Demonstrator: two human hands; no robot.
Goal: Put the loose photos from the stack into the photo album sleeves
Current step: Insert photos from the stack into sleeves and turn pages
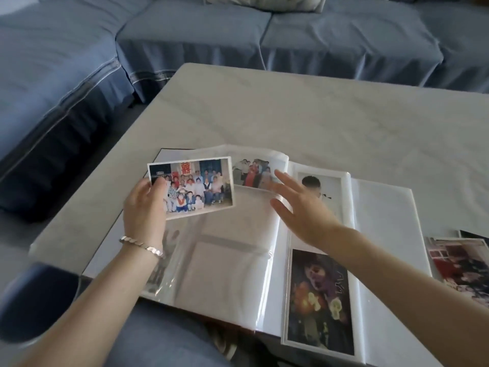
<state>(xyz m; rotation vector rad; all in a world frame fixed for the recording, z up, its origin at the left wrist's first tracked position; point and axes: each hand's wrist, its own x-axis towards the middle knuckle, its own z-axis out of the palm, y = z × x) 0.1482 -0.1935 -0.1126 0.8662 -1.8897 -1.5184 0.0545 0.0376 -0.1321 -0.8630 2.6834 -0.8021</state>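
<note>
An open photo album (238, 260) lies on the pale table (291, 115) in front of me. My left hand (144, 207) pinches a loose group photo (195, 185) by its left edge, above the album's left page. My right hand (299, 207) hovers over the album's spine with its fingers spread and straight, holding nothing. A group photo (251, 173) sits in the left page's top sleeve. The right page holds a portrait (315, 186), partly hidden by my right hand, and a dark photo (320, 300). The stack of loose photos (460, 266) lies at the right edge.
A blue sofa (185, 35) wraps round the table's far and left sides. A cushion (264, 2) lies on it at the top. The far half of the table is bare marble. The album's near edge hangs over the table towards my lap.
</note>
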